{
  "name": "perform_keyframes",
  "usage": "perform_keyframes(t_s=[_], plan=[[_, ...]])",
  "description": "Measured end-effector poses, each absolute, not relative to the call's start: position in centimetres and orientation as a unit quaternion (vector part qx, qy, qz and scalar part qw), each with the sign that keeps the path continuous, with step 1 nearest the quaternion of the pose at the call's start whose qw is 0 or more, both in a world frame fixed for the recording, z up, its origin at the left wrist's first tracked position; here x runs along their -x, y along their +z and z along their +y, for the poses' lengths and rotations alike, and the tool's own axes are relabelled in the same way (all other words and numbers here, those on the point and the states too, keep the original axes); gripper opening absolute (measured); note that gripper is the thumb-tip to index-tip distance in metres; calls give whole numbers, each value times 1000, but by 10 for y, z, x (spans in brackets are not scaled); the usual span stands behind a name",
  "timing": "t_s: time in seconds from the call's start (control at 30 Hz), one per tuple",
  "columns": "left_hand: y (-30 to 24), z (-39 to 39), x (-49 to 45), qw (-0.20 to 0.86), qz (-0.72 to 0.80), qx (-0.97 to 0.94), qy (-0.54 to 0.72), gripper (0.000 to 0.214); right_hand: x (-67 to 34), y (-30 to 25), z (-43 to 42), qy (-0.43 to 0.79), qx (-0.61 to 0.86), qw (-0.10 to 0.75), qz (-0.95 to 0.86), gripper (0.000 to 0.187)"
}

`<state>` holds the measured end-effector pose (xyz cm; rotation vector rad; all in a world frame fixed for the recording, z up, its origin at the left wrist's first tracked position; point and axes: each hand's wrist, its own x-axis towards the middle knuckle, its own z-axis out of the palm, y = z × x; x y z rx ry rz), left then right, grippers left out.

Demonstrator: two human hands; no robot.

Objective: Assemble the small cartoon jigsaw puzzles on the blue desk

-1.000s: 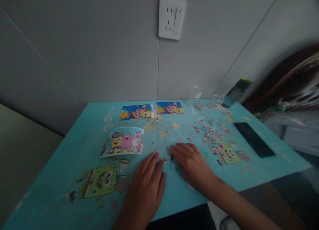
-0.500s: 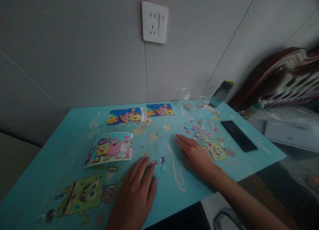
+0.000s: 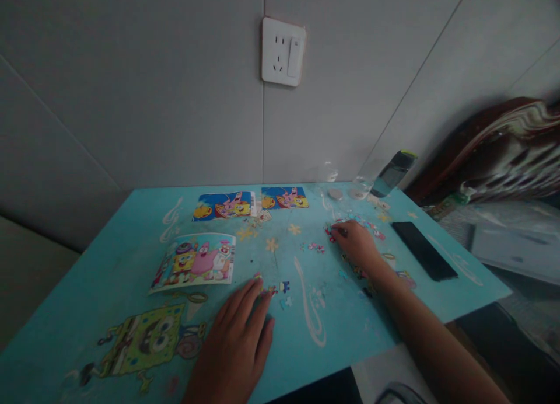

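My left hand [image 3: 238, 328] lies flat on the table with its fingers stretched out. Its fingertips touch a few small jigsaw pieces [image 3: 272, 291], and a blue-and-white jigsaw piece [image 3: 284, 286] lies just beyond them. My right hand [image 3: 356, 240] is over the pile of loose jigsaw pieces [image 3: 365, 222], fingers curled and bent down into it; whatever they pinch is hidden. Left of that hand a few jigsaw pieces [image 3: 315, 248] lie apart from the pile. A curved cartoon picture sheet [image 3: 201, 261] is beyond my left hand.
Two blue cartoon cards [image 3: 224, 206] lie near the wall. At the back right stand a dark bottle [image 3: 394, 173] and clear plastic containers, with round lids [image 3: 335, 194] nearby. A black phone-like slab [image 3: 423, 250] rests by the right edge of the blue table [image 3: 350, 328].
My right hand has moved right, from the middle of the table to the pile, and its fingers have curled. A few pieces show where it was. My left hand stays in place.
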<state>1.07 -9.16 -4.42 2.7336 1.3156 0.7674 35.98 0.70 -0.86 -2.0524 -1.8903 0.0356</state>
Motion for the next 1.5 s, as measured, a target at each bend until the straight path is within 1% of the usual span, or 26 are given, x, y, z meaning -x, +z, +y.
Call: perform_keyframes(t_s=[0.2,0.23,0.3,0.37,0.43,0.57,0.67,0.8,0.93,1.13,1.33,1.5], plan=[[-42,-92,-12,10,429,-872,235,42,-358,-1,0,66,726,227,-646,28],[-40,-92,-13,12,430,-873,231,42,-351,3,-4,94,715,242,-649,29],[-35,-92,-15,17,431,-875,222,41,-328,12,-12,190,663,278,-668,29],[-29,-93,-17,24,433,-875,214,41,-298,19,-19,273,596,256,-710,25],[-25,-93,-18,32,436,-875,208,42,-268,21,-21,308,529,233,-755,20],[-22,-94,-19,43,445,-871,203,42,-232,14,-15,262,461,189,-827,15],[-22,-95,-20,48,446,-871,199,41,-232,11,-15,225,459,203,-835,15],[-22,-95,-19,45,445,-874,193,42,-262,18,-43,196,509,241,-803,19],[-22,-95,-18,36,437,-877,195,42,-314,18,-91,171,591,225,-755,20],[-31,-93,-16,8,421,-883,206,42,-378,4,-142,94,692,212,-683,23],[-38,-89,-12,-3,400,-890,220,43,-383,2,-143,34,719,174,-672,26],[-41,-88,-11,-2,400,-887,229,43,-366,0,-126,41,697,167,-696,26]])
